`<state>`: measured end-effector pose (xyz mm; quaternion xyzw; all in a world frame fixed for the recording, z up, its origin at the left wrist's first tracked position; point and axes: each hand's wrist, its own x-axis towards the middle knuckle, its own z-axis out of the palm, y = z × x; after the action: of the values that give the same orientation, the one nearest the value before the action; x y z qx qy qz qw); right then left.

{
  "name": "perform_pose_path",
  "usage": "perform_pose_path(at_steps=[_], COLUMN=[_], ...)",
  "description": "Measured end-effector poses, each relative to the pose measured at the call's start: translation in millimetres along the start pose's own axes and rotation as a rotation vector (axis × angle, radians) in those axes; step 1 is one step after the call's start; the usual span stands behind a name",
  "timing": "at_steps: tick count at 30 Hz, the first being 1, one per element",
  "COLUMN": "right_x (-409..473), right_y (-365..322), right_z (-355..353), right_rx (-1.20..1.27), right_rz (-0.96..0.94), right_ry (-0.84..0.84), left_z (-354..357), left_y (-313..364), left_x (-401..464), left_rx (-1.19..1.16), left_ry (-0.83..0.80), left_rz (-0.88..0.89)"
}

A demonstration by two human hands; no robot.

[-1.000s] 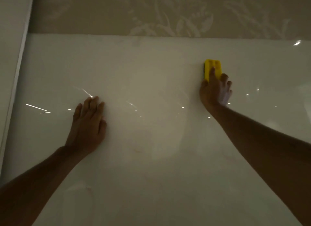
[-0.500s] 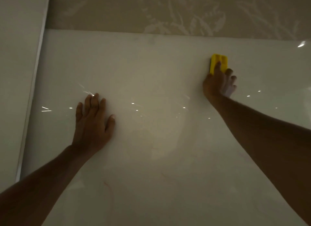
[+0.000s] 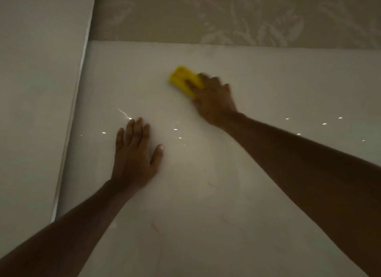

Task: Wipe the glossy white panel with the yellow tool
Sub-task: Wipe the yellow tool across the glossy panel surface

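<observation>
The glossy white panel fills most of the head view and mirrors small points of light. My right hand presses a yellow tool flat against the panel's upper middle; the tool points up and to the left and is blurred by motion. My fingers cover its rear part. My left hand lies flat on the panel lower left of the tool, fingers spread, holding nothing.
A beige patterned wall strip runs along the panel's top edge. A plain white surface adjoins the panel on the left, behind a thin light-coloured edge trim. Faint reddish veins mark the panel's lower part.
My right hand has slid the yellow tool leftward across the panel and turned it to point up-left. My left hand stays flat on the panel, thumb spread wider.
</observation>
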<state>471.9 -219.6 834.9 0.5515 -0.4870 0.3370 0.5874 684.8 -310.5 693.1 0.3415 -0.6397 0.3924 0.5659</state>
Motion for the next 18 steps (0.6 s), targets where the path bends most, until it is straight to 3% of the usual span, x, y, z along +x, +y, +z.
perform_pose_path(at_steps=[2, 4, 6, 10, 12, 14, 18], right_x=[9.7, 13.8, 7.9, -41.1, -65.9, -86.8, -149.1], right_y=[19.2, 21.0, 8.3, -14.9, -2.9, 20.9, 38.2], right_z=[-3.0, -5.1, -6.3, -0.6, -0.1, 0.1, 1.3], right_rx=[0.042, 0.049, 0.033, 0.053, 0.013, -0.025, 0.097], right_rz=[0.436, 0.640, 0.494, -0.211, -0.338, -0.192, 0.431], right_ry=[0.073, 0.107, 0.081, -0.013, -0.050, -0.039, 0.101], left_z=[0.0, 0.1, 0.1, -2.4, -3.9, -5.4, -5.5], left_y=[-4.2, -8.9, -11.0, -11.5, -12.9, -14.4, -12.8], left_x=[-2.3, -4.9, -6.5, -6.4, -7.4, -8.4, -14.6], left_rx=[0.025, 0.041, 0.037, 0.007, -0.004, -0.009, 0.008], left_ry=[-0.014, -0.014, -0.009, -0.002, -0.005, -0.008, -0.014], left_rz=[-0.012, -0.025, -0.022, -0.027, -0.027, -0.030, -0.013])
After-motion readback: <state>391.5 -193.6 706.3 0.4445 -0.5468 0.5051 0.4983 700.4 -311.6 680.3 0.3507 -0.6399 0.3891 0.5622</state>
